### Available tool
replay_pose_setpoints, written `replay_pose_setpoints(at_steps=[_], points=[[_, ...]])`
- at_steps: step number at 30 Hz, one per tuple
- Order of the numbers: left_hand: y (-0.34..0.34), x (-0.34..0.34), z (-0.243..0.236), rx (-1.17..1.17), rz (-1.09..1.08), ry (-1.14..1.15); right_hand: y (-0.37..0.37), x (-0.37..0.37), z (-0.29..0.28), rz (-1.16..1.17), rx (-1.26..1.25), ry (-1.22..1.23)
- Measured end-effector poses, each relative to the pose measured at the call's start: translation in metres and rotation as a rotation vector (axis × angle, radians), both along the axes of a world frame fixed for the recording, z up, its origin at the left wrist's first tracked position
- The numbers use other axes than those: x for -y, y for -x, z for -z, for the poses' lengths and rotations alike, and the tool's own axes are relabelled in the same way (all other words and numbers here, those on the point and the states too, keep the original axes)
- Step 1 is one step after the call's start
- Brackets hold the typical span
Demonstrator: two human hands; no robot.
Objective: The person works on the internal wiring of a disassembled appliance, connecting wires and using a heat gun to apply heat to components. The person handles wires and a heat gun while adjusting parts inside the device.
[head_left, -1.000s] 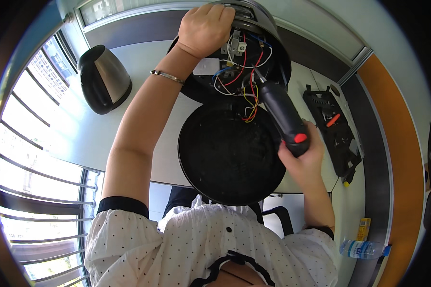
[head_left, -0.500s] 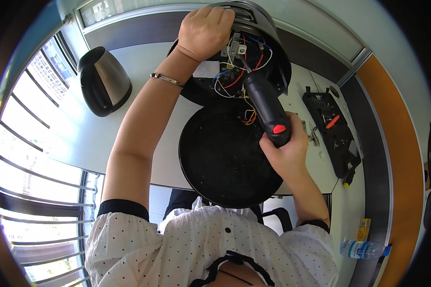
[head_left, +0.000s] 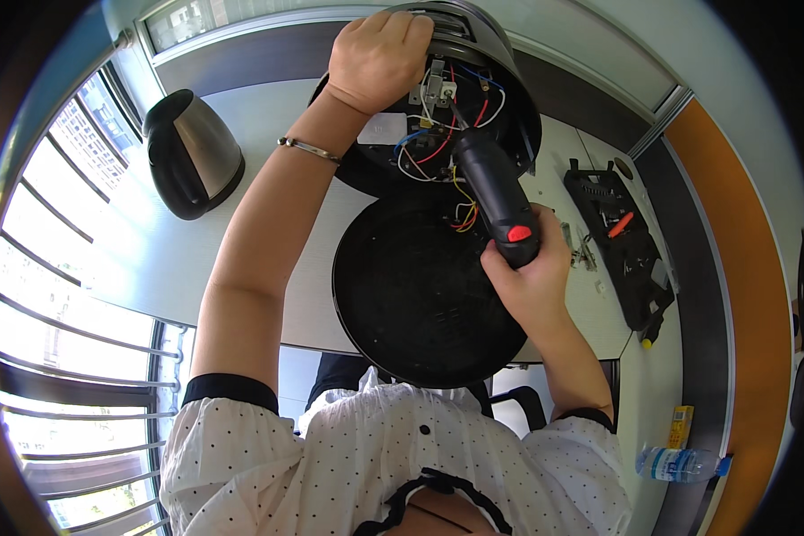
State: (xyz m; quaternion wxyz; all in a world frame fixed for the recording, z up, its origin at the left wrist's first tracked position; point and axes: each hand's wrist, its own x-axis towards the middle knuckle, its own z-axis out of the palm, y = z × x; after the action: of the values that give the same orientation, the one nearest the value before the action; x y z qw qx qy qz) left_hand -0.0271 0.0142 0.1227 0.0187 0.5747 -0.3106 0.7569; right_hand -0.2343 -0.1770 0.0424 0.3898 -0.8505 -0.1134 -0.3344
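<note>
A round black appliance housing [head_left: 529, 116] stands tilted at the far side of the table, its wired inside facing me. My left hand [head_left: 380, 61] is closed over its upper left edge; the fingertips are hidden behind it. In my right hand [head_left: 536, 272] I grip a black cordless screwdriver [head_left: 491, 183] with a red button. Its bit points up into the housing, at a small white terminal block [head_left: 448, 91] beside a metal bracket. Red, blue and white wires run around it. Yellow and red wires [head_left: 467, 214] lead down to a round black cover [head_left: 420, 295] lying nearer me.
A steel and black kettle [head_left: 192, 154] stands at the left. To the right lie an open black tool case [head_left: 618, 241] and small metal parts [head_left: 584, 255]. A plastic bottle [head_left: 683, 464] and a yellow box [head_left: 680, 427] are at the lower right. Barred windows flank the left side.
Very little differs. The housing and my left hand have shifted slightly to the left, and the screwdriver with my right hand is a touch higher and further left, its bit still at the terminal block.
</note>
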Motion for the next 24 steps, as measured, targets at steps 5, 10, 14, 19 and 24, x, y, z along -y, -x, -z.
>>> replay_pose_setpoints(at_steps=[5,10,14,19,24], points=[[0.004,0.002,0.000,-0.016,-0.008,0.014,0.000,-0.002,0.000,0.001,0.009,-0.006],[0.000,0.001,0.001,-0.010,-0.017,0.003,0.000,-0.001,0.001,-0.012,-0.016,-0.036],[0.003,0.001,-0.001,-0.009,-0.004,0.007,0.001,-0.001,0.000,-0.015,-0.016,-0.038],[0.024,0.000,-0.006,-0.209,0.098,-0.039,0.003,-0.002,-0.001,0.002,-0.008,-0.027],[0.024,0.000,-0.006,-0.198,0.077,-0.036,-0.001,-0.003,0.000,0.003,-0.006,-0.032]])
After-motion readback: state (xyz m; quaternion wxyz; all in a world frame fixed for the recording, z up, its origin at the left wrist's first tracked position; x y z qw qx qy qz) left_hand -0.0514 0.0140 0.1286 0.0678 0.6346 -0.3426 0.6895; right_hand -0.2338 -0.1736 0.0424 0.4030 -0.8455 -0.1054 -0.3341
